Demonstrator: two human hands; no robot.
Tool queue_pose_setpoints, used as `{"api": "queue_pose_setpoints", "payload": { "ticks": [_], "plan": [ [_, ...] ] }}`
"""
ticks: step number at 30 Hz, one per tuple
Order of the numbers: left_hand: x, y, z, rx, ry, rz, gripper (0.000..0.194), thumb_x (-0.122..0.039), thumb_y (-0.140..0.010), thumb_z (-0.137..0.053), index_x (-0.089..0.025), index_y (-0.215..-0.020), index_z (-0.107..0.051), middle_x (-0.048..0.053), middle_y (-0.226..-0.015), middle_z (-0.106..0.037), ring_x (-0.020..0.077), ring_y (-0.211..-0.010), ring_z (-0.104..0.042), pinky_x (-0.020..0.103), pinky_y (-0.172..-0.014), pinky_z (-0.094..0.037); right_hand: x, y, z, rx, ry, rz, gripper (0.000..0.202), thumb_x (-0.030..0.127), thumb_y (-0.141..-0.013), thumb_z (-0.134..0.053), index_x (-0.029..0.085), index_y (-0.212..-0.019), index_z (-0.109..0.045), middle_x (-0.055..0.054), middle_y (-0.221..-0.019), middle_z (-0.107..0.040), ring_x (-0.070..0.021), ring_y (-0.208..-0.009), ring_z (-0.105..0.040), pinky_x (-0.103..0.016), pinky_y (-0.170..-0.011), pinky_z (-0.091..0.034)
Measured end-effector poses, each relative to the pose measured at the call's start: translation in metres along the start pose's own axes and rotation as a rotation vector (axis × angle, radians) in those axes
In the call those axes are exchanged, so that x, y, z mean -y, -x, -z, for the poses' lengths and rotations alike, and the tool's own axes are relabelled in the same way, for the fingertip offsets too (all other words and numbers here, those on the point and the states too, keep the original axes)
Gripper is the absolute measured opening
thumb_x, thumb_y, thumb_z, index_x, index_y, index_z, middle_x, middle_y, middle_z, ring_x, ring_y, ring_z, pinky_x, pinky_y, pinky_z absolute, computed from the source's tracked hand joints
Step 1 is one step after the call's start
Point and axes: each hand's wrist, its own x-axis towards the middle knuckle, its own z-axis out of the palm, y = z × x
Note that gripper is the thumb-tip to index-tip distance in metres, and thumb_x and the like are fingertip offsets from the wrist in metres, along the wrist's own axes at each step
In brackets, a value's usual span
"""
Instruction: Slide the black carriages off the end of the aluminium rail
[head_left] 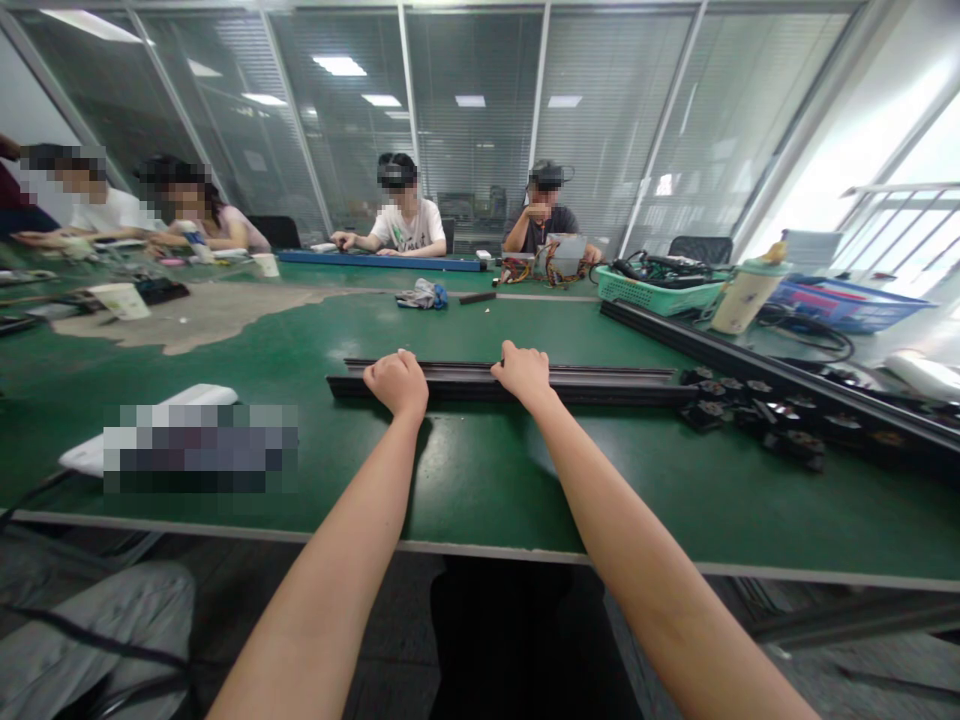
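A long black channel-shaped rail (pixel 461 388) lies crosswise on the green table, with a greyish strip showing along its inside. Near its left end, my left hand (pixel 397 382) is closed over the rail, fingers curled out of sight. My right hand (pixel 523 372) grips it closer to the middle, thumb side up; its fingertips are partly hidden behind the rail. Against the rail's right end sits a cluster of small black fans (pixel 712 395).
A longer black rail (pixel 675 345) slants along the right side. Behind it stand a green basket (pixel 660 290) of cables and a lidded tumbler (pixel 742 295). A crumpled cloth (pixel 422 294) lies ahead, a white device (pixel 202 395) at left. Several people sit across the table.
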Motion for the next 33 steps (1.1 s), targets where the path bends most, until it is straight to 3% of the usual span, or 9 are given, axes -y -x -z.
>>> {"api": "queue_pose_setpoints", "payload": {
  "ticks": [14,33],
  "plan": [
    [0.001,-0.001,-0.003,0.011,-0.033,-0.004,0.060,-0.023,-0.105,-0.025,-0.010,-0.103,-0.083,0.023,-0.113,-0.082,0.0343,-0.117,-0.071,0.052,-0.117,-0.035,-0.004,0.005,0.012,0.048,0.036,-0.024,0.038,0.023,-0.105,-0.047,0.015,-0.137,-0.066,-0.022,-0.134,-0.076,-0.0321,-0.132,-0.067,-0.039,-0.104,-0.043],
    [0.004,-0.002,-0.005,-0.001,-0.016,-0.007,0.059,-0.025,-0.105,-0.026,-0.012,-0.100,-0.084,0.023,-0.109,-0.082,0.0336,-0.114,-0.071,0.051,-0.116,-0.035,-0.008,0.001,0.013,0.081,0.012,-0.088,0.038,0.022,-0.105,-0.050,0.016,-0.140,-0.064,-0.023,-0.138,-0.074,-0.0320,-0.134,-0.067,-0.040,-0.106,-0.044]
  ]
}}
